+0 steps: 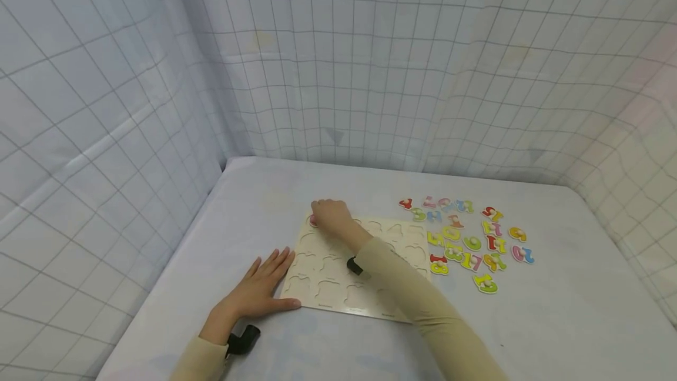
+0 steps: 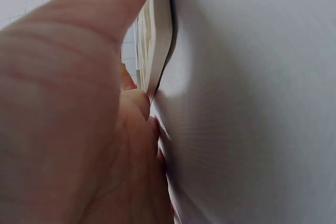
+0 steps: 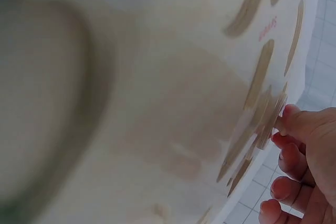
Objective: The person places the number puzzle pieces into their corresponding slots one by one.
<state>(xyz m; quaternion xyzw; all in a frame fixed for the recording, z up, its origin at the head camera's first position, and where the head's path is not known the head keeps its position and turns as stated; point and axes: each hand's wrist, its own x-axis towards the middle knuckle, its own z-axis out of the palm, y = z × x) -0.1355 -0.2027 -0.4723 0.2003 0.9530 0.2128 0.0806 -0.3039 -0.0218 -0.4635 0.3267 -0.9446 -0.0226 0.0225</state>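
Note:
A pale wooden number puzzle board (image 1: 338,278) with cut-out recesses lies on the table. At its far left corner my right hand (image 1: 332,216) pinches the small knob of a number piece (image 3: 271,124) between thumb and finger. That piece shows a bit of pink (image 1: 314,221) in the head view; the hand hides most of it, and I cannot tell which number it is. In the right wrist view it stands tilted over a recess. My left hand (image 1: 259,290) rests with fingers spread at the board's left edge, thumb against the near corner.
Several colourful number pieces (image 1: 472,243) with knobs lie scattered on the white-covered table (image 1: 560,310), right of the board. Among them are a red 4 (image 1: 405,204) and a red-and-yellow 18 (image 1: 439,264). Grid-patterned cloth walls (image 1: 370,75) stand behind and at the sides.

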